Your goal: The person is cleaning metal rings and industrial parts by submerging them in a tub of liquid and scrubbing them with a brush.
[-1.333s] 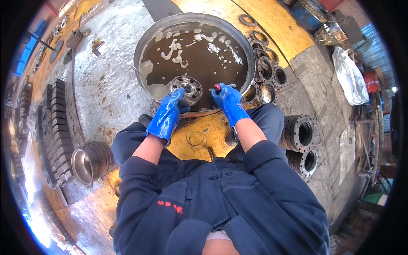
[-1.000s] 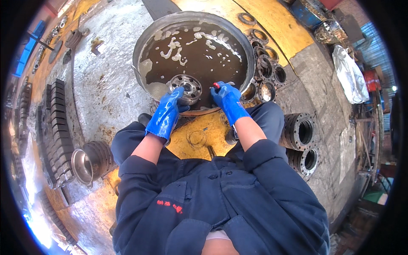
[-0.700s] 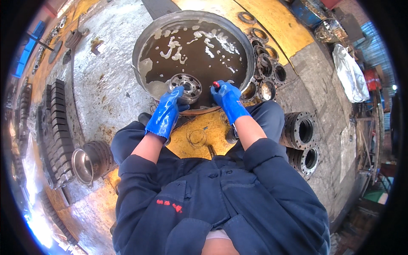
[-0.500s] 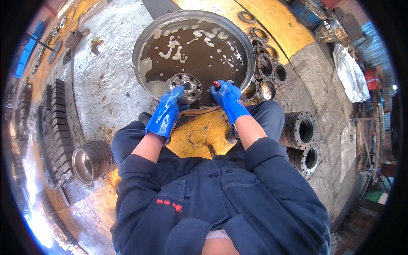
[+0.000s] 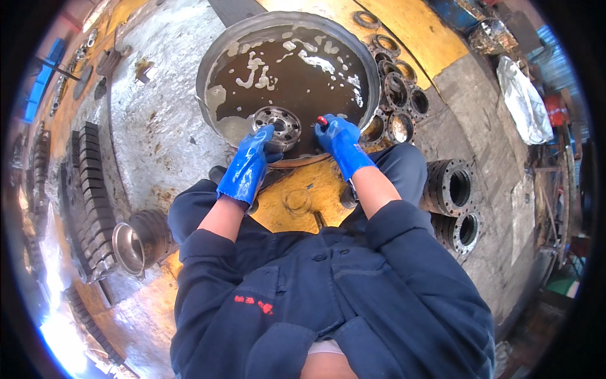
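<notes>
Both hands wear long blue rubber gloves and reach over the near rim of a wide round metal tub of murky brown, foamy water. My left hand is closed on the near left side of a round metal flange, which has a ring of holes and a centre bore. The flange is tilted up above the water near the rim. To its right, my right hand is closed around a tool with a red handle. Only the handle's end shows; the tool's working end is hidden by the glove.
Several dark metal rings lie along the tub's right side. Stacked flanges stand by my right knee, and more rings with a shiny cup-shaped part by my left. Rows of dark blocks lie left. A white sack sits far right.
My right hand has shifted slightly to the right, away from the flange, with the red-handled tool still in it. The left hand and the flange are nearly unmoved.
</notes>
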Tool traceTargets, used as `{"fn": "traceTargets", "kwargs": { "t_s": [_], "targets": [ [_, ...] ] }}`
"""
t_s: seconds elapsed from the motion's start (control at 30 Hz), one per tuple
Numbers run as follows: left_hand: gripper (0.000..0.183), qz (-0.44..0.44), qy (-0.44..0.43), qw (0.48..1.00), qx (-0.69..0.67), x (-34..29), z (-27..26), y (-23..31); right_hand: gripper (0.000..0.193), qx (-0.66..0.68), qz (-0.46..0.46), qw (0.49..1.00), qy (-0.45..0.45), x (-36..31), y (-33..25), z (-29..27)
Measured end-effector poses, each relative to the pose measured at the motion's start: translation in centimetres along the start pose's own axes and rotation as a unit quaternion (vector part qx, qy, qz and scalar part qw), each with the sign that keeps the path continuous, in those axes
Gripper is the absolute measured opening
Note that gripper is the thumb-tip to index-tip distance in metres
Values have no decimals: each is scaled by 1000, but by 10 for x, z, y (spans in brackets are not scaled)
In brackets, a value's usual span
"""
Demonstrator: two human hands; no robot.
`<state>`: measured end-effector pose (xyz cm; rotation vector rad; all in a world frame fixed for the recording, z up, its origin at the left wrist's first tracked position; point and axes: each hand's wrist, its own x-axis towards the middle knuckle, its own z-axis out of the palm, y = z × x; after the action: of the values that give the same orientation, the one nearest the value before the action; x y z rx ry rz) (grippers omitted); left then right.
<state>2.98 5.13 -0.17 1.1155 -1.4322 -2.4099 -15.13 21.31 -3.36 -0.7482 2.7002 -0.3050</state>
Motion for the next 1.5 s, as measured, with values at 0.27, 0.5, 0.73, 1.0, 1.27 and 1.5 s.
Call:
{"fn": "traceTargets", "kwargs": {
  "t_s": [0.27, 0.5, 0.73, 1.0, 1.27, 1.5],
  "targets": [
    [51, -19, 25, 1000, -4, 27, -12, -12, 32, 2, -16, 996, 90, 5, 7, 12],
    [46, -44, 109, 993, 29, 48, -22, -16, 21, 56, -45, 987, 144, 13, 21, 33],
    [48, -56, 48, 997, -31, 69, -55, -12, 27, 96, -40, 994, 41, 9, 21, 16],
    [57, -48, -71, 980, -180, 75, -73, -11, 25, 111, -40, 993, 23, 7, 24, 9],
    [65, -32, -131, 969, -206, 68, -63, -12, 23, 99, -35, 993, 48, 5, 23, 12],
    [57, -36, -54, 986, -151, 64, -49, -18, 20, 90, -30, 993, 76, 3, 29, 21]
  ]
}}
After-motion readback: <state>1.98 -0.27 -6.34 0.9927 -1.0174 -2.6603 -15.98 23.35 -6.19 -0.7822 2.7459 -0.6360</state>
